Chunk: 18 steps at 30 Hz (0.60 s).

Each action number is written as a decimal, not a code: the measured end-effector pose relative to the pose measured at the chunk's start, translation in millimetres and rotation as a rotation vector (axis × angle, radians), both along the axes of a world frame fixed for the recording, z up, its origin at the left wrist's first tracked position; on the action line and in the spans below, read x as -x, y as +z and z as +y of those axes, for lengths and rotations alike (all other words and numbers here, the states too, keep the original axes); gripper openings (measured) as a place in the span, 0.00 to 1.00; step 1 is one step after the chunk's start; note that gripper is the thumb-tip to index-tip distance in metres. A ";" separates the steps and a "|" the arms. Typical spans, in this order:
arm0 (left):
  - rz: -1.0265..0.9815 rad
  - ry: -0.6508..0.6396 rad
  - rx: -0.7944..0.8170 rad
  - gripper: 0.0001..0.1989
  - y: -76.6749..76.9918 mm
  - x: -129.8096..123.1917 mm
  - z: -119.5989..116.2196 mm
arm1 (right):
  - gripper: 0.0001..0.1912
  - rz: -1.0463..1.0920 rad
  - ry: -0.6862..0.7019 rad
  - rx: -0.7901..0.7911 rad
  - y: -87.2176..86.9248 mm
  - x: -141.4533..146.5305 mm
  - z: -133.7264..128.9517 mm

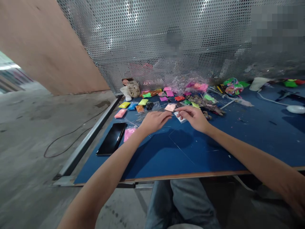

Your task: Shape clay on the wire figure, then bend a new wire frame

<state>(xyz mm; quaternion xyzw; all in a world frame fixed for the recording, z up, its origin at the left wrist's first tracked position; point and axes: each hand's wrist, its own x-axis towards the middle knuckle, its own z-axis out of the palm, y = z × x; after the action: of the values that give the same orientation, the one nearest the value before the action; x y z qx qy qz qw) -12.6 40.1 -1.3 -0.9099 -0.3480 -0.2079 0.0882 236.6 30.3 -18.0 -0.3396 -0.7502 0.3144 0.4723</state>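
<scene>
Slab: black, glossy and rectangular (111,139), flat on the blue desk (238,143), left of centre.
Left hand (156,121): mid-frame; grip pressed together, seemingly on a thin, faint wire (173,114).
Thin wire: between both hands, at centre; probably very light, springy and easily kinked, so best taken by fingertips close to either side of any bend.
Right hand (194,118): right of centre; thumb and forefinger seem to pinch the wire, beside a small white piece (182,119).

Left hand (156,121) and right hand (196,119) ungloved; forearms (122,157) bare. Below the hands: faded blue denim jeans (193,198), creased over both legs.
</scene>
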 end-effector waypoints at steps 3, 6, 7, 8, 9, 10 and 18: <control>-0.004 -0.071 0.082 0.17 -0.7 -3.5 -2.2 | 0.16 0.078 -0.005 -0.011 1.6 3.3 -4.2; -0.025 -0.104 0.145 0.18 -0.6 -0.2 0.5 | 0.14 0.145 0.003 0.010 1.3 3.8 -4.2; -0.028 -0.106 0.160 0.18 -0.9 1.8 2.3 | 0.14 0.167 0.011 0.027 0.6 3.8 -3.6; -0.028 -0.103 0.172 0.18 -1.3 4.0 4.4 | 0.14 0.188 0.016 0.045 -0.2 3.9 -2.8; -0.028 -0.099 0.182 0.18 -1.7 6.2 6.4 | 0.14 0.206 0.019 0.062 -1.1 3.8 -1.9; -0.027 -0.095 0.189 0.19 -2.0 8.2 8.4 | 0.14 0.214 0.020 0.074 -2.0 3.4 -0.8; 0.155 -0.174 0.249 0.20 1.2 14.9 15.3 | 0.07 -0.189 0.248 -0.076 1.6 -16.2 12.5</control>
<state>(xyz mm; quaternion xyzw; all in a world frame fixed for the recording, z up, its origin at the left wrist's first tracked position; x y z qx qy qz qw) -27.5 55.4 -0.1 -0.9538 -0.2830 -0.0990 -0.0169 252.8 42.8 -16.4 -0.2543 -0.8388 0.3084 0.3696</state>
